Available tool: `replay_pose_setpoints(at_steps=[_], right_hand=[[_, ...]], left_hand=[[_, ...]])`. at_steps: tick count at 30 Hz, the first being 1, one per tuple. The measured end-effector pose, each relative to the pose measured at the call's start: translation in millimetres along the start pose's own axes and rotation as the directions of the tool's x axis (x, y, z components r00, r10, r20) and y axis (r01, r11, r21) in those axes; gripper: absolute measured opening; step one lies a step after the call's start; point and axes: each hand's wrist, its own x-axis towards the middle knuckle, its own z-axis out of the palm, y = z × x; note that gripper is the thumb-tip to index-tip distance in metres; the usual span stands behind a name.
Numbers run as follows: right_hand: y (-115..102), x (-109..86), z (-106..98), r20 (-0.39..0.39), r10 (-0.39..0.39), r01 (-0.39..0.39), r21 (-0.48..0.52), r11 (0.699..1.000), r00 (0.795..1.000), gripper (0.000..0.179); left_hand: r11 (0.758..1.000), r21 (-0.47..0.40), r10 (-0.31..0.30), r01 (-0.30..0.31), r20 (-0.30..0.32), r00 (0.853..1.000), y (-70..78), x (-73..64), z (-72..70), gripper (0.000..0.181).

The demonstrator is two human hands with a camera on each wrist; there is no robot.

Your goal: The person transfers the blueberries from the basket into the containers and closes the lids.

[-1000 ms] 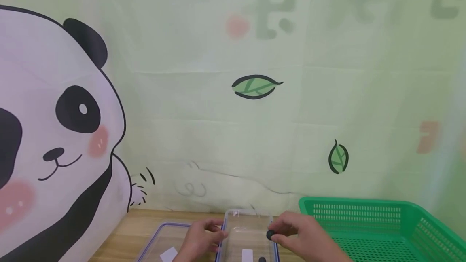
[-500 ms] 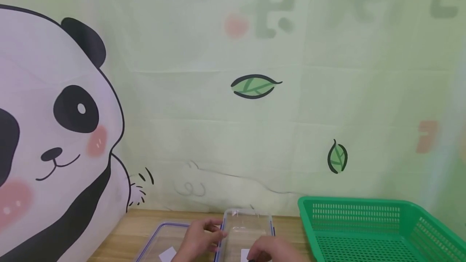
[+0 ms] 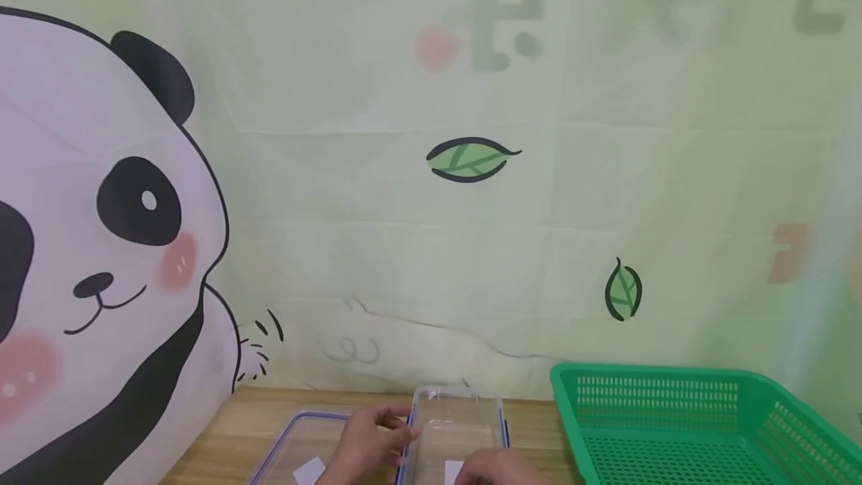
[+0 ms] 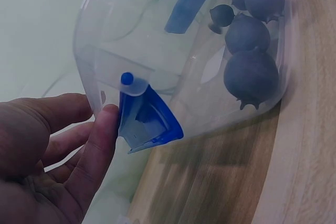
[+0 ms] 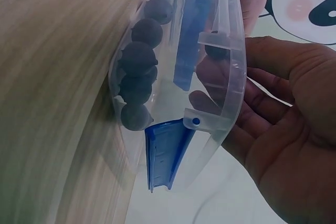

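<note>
A clear plastic box (image 3: 454,425) with blue side clasps (image 5: 169,153) stands on the table. Dark blueberries (image 5: 139,59) lie along its bottom, some with their crowns showing (image 4: 251,80). My left hand (image 3: 373,440) pinches the box's left rim beside a blue clasp (image 4: 149,119), thumb on the outer wall. My right hand (image 3: 501,468) reaches down over the rim into the box. Through the wall in the right wrist view, its thumb and fingers pinch one blueberry (image 5: 216,51) above the others. In the head view that berry is hidden.
Left of the box lies a clear lid (image 3: 283,440) with a blue seal and a white label (image 3: 310,471). A green perforated basket (image 3: 663,374) stands to the right. Behind the wooden table (image 3: 222,440) hangs a cloth (image 3: 377,260) printed with a panda.
My right hand, with a blueberry between its fingertips, has moved left and down from the box's right rim into the box. My left hand keeps its place.
</note>
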Motion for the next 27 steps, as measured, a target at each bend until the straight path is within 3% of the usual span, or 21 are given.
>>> replay_pose_setpoints(at_steps=[6, 27], right_hand=[[0.6, 0.9, -0.3, -0.005, 0.038, -0.038, -0.004, 0.999, 0.999, 0.003], [-1.4, 0.4, -0.4, -0.022, 0.023, -0.023, -0.012, 1.0, 0.999, 0.003]], left_hand=[[1.0, -0.001, 0.007, -0.007, 0.003, 1.0, -0.8, -0.1, -0.4, 0.034], [0.999, 0.006, -0.035, 0.035, 0.004, 0.999, 2.1, 1.3, 0.1, 0.035]])
